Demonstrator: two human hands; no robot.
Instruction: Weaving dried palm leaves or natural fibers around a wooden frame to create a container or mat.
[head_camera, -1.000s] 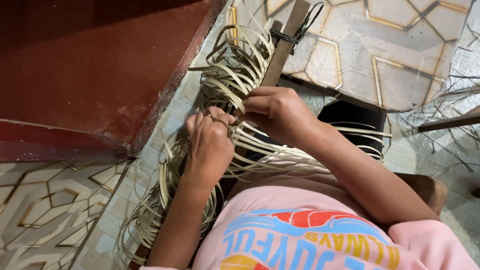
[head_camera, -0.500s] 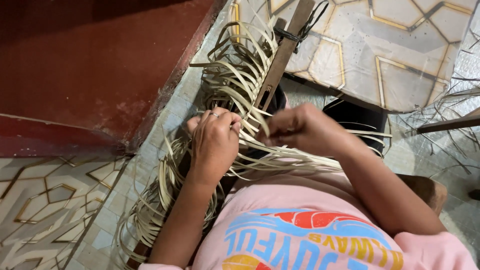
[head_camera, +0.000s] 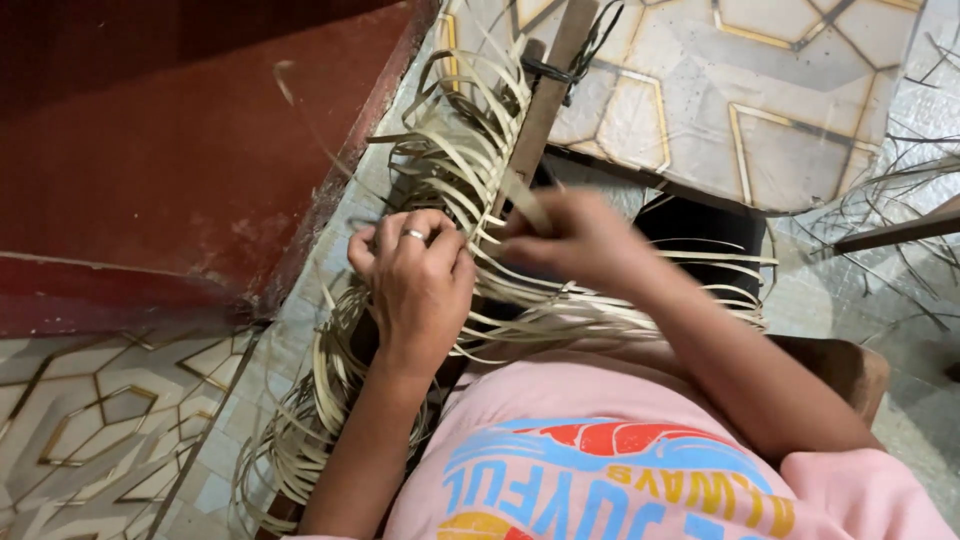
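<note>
The left hand (head_camera: 415, 275) is curled into a loose fist over a bundle of pale flat strips (head_camera: 455, 165), its fingers closed on the strips where they cross; a silver ring (head_camera: 414, 236) shows on one finger. The right hand (head_camera: 575, 240) sits just beside it, blurred, and seems to pinch a single strip between thumb and fingertips, though the blur makes the grip hard to confirm. The strips lie in front of the person's lap, looping outward on both sides of a dark wooden slat (head_camera: 545, 95) that runs away from the hands toward the top of the view. More loops spill down beside the left forearm onto the tiled floor (head_camera: 110, 420), and others fan right across the person's dark trousers (head_camera: 705, 230). A black clip (head_camera: 550, 72) grips the slat near its far end. A red step (head_camera: 200, 140) borders the left side. The person wears a pink shirt (head_camera: 620, 440).
</note>
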